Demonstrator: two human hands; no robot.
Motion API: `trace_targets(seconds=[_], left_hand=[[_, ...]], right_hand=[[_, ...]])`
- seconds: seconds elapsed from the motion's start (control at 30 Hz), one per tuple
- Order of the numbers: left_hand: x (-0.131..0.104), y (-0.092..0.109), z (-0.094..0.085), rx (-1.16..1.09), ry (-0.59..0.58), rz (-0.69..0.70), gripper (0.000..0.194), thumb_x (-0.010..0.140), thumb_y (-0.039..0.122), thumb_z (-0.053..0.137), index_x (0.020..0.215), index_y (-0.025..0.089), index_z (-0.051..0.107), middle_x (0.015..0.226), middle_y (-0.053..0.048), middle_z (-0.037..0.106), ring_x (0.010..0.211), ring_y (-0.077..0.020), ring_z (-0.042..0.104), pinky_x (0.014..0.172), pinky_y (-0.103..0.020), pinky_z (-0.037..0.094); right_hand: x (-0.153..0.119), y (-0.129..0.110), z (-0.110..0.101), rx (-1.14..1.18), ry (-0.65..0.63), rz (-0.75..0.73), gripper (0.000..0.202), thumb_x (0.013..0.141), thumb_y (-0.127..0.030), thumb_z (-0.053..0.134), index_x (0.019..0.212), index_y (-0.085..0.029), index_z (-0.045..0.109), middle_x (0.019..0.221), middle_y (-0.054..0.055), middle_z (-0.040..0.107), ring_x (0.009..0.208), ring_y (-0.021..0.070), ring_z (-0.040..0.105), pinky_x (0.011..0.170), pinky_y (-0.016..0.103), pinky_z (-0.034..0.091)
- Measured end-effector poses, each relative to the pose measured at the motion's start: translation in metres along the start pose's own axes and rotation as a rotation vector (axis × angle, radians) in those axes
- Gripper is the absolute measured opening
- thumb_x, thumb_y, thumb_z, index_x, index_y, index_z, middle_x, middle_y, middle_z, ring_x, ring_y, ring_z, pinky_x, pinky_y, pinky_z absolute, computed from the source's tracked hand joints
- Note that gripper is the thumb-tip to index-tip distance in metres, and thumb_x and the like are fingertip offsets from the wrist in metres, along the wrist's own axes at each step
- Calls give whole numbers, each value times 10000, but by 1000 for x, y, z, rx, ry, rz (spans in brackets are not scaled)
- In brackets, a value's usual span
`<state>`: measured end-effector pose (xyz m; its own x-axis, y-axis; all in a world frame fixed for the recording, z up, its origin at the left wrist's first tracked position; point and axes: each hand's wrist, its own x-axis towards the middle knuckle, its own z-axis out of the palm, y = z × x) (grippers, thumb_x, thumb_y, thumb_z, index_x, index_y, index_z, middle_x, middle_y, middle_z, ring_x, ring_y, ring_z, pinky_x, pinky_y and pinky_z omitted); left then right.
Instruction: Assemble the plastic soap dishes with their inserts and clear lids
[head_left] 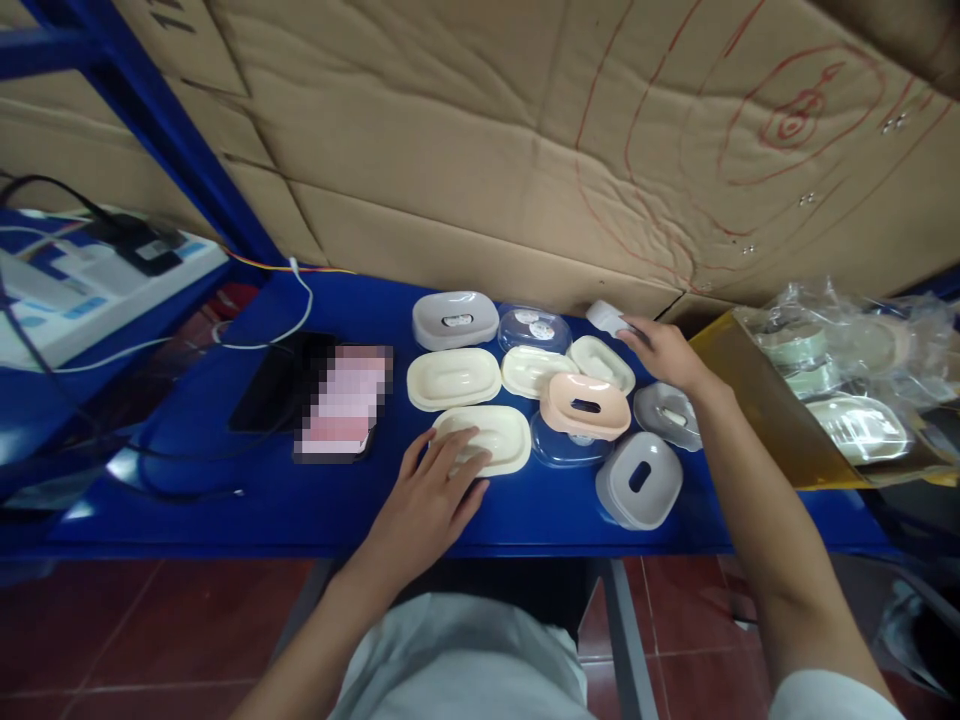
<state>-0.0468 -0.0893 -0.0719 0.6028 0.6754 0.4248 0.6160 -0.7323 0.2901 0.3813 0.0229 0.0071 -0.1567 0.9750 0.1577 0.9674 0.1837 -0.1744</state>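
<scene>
My left hand (442,478) lies with fingers spread on a cream oval tray (510,440), near the table's front. My right hand (660,350) reaches to the back, its fingertips closed on the edge of a small pale grey piece (604,318); its full shape is unclear. Between the hands are more cream oval trays (454,378) and a peach soap dish (574,408) with a dark slot, resting over a clear lid (555,445). A grey soap dish (641,485) sits at the front right, another grey dish (455,320) at the back left.
A cardboard box (724,385) at the right holds plastic-wrapped dishes. A phone (345,400) and a black device (274,385) lie to the left, among cables and a white power strip (112,290). Cardboard sheeting (450,150) stands behind the blue table (375,515).
</scene>
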Motion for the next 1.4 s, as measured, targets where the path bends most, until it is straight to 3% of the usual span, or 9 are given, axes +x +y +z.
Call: trace_targets(seconds=[0.2, 0.37, 0.53, 0.63, 0.73, 0.9, 1.1, 1.23, 1.4], left_hand=[[0, 0, 0, -6, 5, 3, 241, 1090, 233, 544, 1293, 208, 671, 1471, -153, 648, 1384, -322, 618, 1220, -591, 417], [0, 0, 0, 3, 5, 6, 239, 1089, 234, 550, 1296, 214, 668, 1472, -152, 647, 1382, -318, 619, 1217, -586, 423], [1, 0, -1, 10, 0, 10, 247, 1088, 234, 554, 1309, 208, 661, 1484, -159, 635, 1386, -326, 612, 1215, -587, 424], [0, -1, 1, 16, -2, 19, 249, 1085, 238, 561, 1311, 202, 660, 1486, -165, 632, 1376, -334, 618, 1213, -593, 420], [-1, -3, 3, 14, 2, 21, 254, 1084, 242, 566, 1319, 209, 655, 1485, -159, 633, 1374, -333, 619, 1219, -594, 410], [-2, -4, 4, 22, 12, 21, 242, 1086, 248, 564, 1305, 221, 661, 1485, -150, 632, 1366, -327, 624, 1217, -587, 410], [-1, -2, 4, 6, 32, 2, 251, 1081, 248, 556, 1287, 222, 696, 1462, -149, 658, 1358, -329, 638, 1204, -585, 430], [-2, -3, 6, 7, 23, -1, 255, 1079, 252, 562, 1293, 222, 698, 1469, -148, 656, 1372, -331, 629, 1210, -590, 424], [-2, -4, 6, 9, 21, -3, 252, 1084, 255, 559, 1304, 236, 681, 1470, -137, 656, 1386, -322, 619, 1217, -579, 419]], right_hand=[[-10, 29, 13, -68, 6, 92, 433, 1020, -405, 525, 1336, -208, 745, 1279, 139, 797, 1192, 367, 758, 1091, 538, 566], [-29, 19, 4, -45, 22, 84, 453, 1025, -383, 506, 1399, -228, 709, 1434, 118, 725, 1345, 354, 683, 1176, 550, 525], [-98, -2, -31, 50, 57, 71, 457, 1080, -472, 457, 1465, -340, 664, 1404, 66, 740, 1311, 373, 696, 1176, 597, 531], [-143, 9, -38, 126, -83, 116, 595, 970, -565, 668, 1546, -451, 569, 1574, 18, 618, 1445, 425, 586, 1209, 646, 506], [-162, 25, -36, 200, -169, 137, 727, 891, -587, 764, 1571, -489, 529, 1678, -8, 500, 1553, 441, 448, 1266, 664, 433], [-146, 27, -33, 258, -99, 169, 547, 1027, -602, 575, 1530, -387, 589, 1541, 45, 652, 1425, 375, 617, 1236, 623, 473], [-136, 34, -20, 299, -201, 159, 839, 836, -666, 813, 1576, -379, 541, 1648, 53, 546, 1531, 393, 501, 1267, 620, 425], [-123, 35, -14, 349, -39, 169, 761, 864, -640, 800, 1534, -358, 577, 1569, 68, 622, 1428, 369, 611, 1219, 600, 484], [-60, 7, 2, 320, 106, 33, 740, 933, -633, 721, 1573, -316, 526, 1600, 86, 590, 1451, 336, 586, 1215, 556, 478]])
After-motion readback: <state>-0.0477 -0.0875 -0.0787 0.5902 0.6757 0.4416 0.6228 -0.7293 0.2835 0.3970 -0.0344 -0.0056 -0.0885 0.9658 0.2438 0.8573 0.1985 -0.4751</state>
